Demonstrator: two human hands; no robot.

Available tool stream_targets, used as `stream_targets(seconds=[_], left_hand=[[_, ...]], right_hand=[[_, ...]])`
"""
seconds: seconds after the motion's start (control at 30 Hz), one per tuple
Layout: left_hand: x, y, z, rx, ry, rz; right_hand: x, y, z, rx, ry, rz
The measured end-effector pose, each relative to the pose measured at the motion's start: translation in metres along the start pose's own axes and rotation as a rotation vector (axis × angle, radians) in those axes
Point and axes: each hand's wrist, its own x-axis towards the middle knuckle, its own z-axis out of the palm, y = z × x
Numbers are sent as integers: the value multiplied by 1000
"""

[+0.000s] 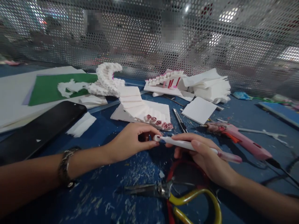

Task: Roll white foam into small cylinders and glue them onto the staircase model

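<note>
Between thumb and forefinger, my left hand (133, 140) pinches a small white rolled piece (157, 138) with a dark red mark on its end. My right hand (202, 152) grips a white marker pen (187, 144) with a pinkish rear end, its tip touching or nearly touching the roll. Just behind both hands stands a white stepped model (133, 102) on a white base. Several small rolls with red spiral ends (158, 122) line its front edge. Scissors (161, 190) with yellow and red handles lie below my hands.
A pink glue gun (249, 140) with a cord lies right, near a utility knife (179, 120) and a white square (199, 110). Left are a black phone-like slab (44, 129) and a green sheet (56, 87). Other white models (165, 81) stand before a perforated metal screen (140, 34).
</note>
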Motion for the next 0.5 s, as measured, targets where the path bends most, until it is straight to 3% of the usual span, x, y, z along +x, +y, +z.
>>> stream_targets(seconds=[0.17,0.5], left_hand=[[0,-1,2,10,11,11],[0,-2,1,16,10,2]], right_hand=[[0,-1,1,18,-8,-25],[0,-2,0,-173,11,-58]])
